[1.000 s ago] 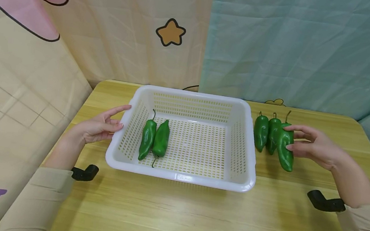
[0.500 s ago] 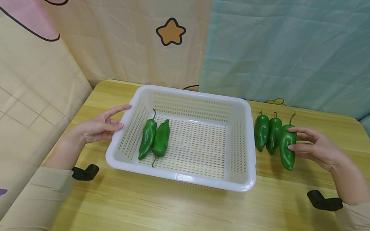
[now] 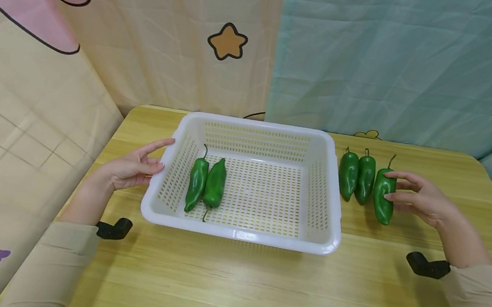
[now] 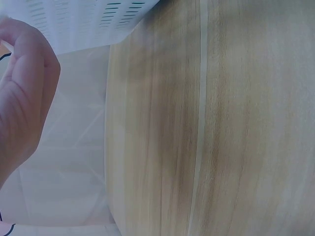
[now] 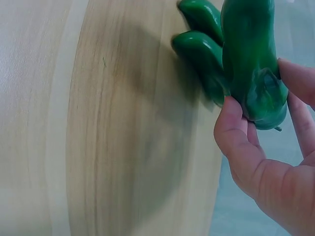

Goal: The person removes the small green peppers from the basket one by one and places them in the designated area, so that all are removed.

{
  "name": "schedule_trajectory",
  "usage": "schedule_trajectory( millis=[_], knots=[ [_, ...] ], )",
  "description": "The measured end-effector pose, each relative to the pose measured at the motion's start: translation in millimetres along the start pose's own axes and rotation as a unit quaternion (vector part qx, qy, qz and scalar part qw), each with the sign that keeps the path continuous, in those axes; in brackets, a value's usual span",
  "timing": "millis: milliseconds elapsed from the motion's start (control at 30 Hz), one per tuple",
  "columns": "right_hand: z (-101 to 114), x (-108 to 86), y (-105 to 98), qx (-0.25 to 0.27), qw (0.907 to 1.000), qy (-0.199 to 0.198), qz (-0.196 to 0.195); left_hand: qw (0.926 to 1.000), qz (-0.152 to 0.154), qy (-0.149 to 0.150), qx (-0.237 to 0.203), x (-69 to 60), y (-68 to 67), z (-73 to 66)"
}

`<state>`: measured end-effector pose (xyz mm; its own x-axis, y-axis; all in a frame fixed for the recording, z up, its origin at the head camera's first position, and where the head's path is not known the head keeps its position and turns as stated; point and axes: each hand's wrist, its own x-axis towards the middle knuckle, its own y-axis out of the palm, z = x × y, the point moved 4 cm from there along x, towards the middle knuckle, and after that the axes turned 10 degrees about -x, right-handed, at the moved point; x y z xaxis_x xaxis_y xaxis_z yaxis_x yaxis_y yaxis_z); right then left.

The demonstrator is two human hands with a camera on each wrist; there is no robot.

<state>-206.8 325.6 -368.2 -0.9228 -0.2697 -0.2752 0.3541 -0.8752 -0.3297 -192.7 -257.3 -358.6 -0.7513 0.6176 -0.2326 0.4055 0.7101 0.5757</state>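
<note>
My right hand (image 3: pixel 423 199) pinches a green pepper (image 3: pixel 383 196) by its upper part, between thumb and fingers. In the right wrist view this pepper (image 5: pixel 251 54) stands closer to the camera than the table, with two more green peppers behind it. Those two peppers, a left one (image 3: pixel 348 176) and a right one (image 3: pixel 365 179), lie side by side just right of a white perforated plastic basket (image 3: pixel 239 234). My left hand (image 3: pixel 133 166) grips the basket's left rim; its lower fingers are partly hidden. Inside the basket, toward the left, lie two green peppers (image 3: pixel 196 183).
The wooden table (image 3: pixel 227 287) extends in front of the basket. Patterned curtains (image 3: pixel 358 59) hang behind it and along the sides. A black mount sits on each wrist, the left one (image 3: pixel 114 229) and the right one (image 3: pixel 427 265).
My right hand has shifted slightly to the right with its pepper, widening the gap to the two peppers beside it. My left hand and the basket have stayed in place.
</note>
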Motion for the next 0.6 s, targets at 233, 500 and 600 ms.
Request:
schedule_trajectory(
  millis=[233,500,600],
  knots=[
    [-8,4.1,-2,-0.011,0.9999,0.008,0.000,1.0000,0.006,0.003,-0.002,0.2,-0.2,0.5],
    [-17,7.6,-5,-0.027,0.9992,0.028,-0.006,0.9999,0.010,0.005,-0.001,0.6,0.3,1.1],
    [-19,9.7,-6,-0.031,0.9988,0.036,-0.009,0.9999,0.010,0.004,-0.005,0.6,-0.2,1.2]
  ],
)
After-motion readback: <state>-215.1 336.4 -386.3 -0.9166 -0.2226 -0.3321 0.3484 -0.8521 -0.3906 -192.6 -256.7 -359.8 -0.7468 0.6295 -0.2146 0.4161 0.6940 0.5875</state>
